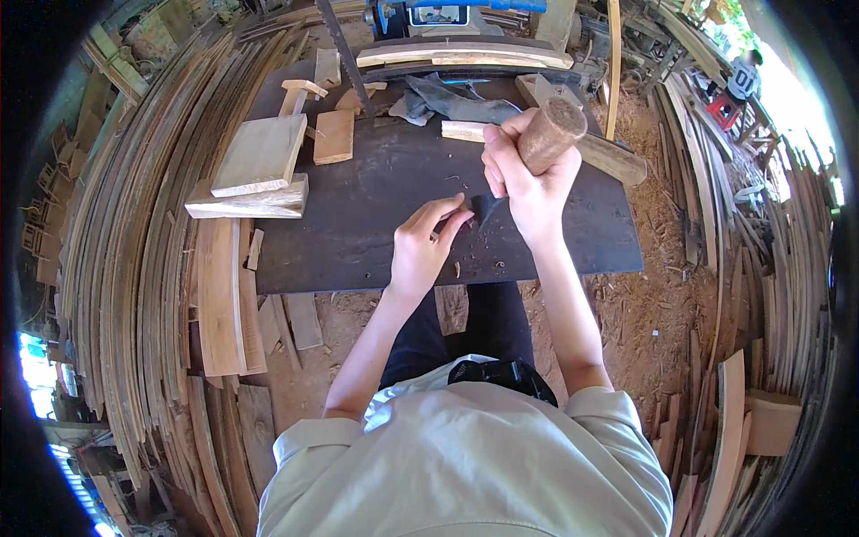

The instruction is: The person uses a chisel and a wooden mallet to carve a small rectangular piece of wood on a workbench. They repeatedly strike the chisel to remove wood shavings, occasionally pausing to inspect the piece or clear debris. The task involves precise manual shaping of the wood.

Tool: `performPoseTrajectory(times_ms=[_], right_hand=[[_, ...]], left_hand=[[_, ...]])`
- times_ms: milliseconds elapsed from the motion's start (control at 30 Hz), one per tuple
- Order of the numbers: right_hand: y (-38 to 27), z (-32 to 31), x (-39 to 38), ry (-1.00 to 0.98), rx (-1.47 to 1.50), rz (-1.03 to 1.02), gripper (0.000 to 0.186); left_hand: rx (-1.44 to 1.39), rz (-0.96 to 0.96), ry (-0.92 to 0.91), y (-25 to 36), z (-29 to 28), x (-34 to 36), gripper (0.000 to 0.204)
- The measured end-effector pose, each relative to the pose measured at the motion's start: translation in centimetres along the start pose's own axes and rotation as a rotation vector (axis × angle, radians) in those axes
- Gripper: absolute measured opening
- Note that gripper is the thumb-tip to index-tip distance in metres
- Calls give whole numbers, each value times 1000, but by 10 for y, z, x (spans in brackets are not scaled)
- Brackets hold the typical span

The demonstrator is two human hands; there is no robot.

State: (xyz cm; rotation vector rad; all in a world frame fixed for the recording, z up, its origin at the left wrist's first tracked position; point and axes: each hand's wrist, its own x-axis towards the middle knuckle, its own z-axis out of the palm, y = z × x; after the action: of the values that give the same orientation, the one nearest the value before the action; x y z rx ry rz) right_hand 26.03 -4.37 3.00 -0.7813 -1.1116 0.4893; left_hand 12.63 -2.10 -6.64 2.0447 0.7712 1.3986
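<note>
My right hand point(541, 192) is wrapped round a thick, round wooden handle point(552, 134), held with its butt end up toward me. Below that fist a dark, flat blade-like piece point(484, 209) shows above the table; whether it joins the handle I cannot tell. Close to it, my left hand point(425, 240) is closed, thumb and fingers pinched together low over the dark tabletop point(358, 224). What those fingertips hold, if anything, is too small and dark to make out. Small wood shavings point(500, 264) lie scattered around both hands.
At the table's left lie a pale square board point(261, 154), a wedge-shaped block point(250, 199) and a small block point(334, 137). Grey cloth point(461, 98) and long wood strips point(465, 56) lie at the back. Stacked planks point(134, 242) line the left; a person point(743, 79) is far right.
</note>
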Motion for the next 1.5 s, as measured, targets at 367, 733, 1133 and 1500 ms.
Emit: performPoseTrajectory(times_ms=[367, 733, 1133, 1500], right_hand=[[14, 9, 15, -27, -104, 122, 11], [20, 19, 30, 29, 12, 202, 12], [12, 13, 21, 8, 16, 139, 14], [-21, 20, 7, 115, 176, 47, 9]], left_hand=[[7, 132, 3, 0, 3, 8, 19], [-88, 1, 112, -7, -11, 8, 21], [-132, -83, -1, -11, -26, 8, 22], [-29, 98, 17, -11, -13, -2, 15]])
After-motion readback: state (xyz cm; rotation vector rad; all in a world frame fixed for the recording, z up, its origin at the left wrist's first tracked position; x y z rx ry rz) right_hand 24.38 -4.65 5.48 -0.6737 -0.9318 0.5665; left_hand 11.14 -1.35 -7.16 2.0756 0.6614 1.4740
